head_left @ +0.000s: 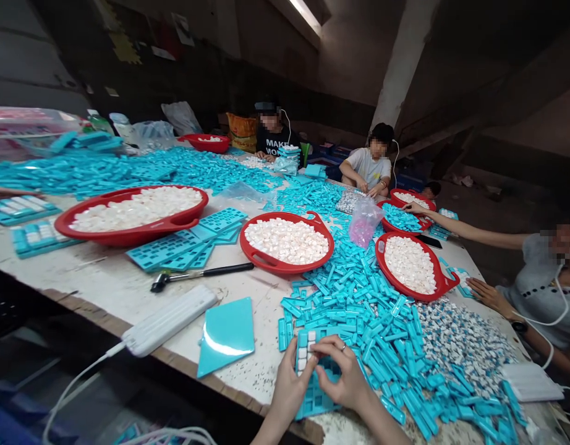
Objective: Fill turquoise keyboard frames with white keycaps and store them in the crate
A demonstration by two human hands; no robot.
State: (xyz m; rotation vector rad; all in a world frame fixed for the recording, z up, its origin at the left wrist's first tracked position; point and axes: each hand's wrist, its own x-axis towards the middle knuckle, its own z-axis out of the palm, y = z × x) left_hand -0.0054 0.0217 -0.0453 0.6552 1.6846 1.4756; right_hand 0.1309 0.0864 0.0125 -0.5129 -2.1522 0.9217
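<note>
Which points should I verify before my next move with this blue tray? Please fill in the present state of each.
1. Blue tray supported: ok, the left grip holds its side.
2. Right grip at the work: ok, its fingers are at the white tiles on the tray.
3. All tray openings covered: not ok, bare openings show in the near part.
4. Tiles seated fully: cannot tell, fingers hide some of them.
5. White pieces available: ok, many lie in the nearest red bowl.
6. Black-handled tool away from the tray: ok, it lies apart, by that bowl.
</note>
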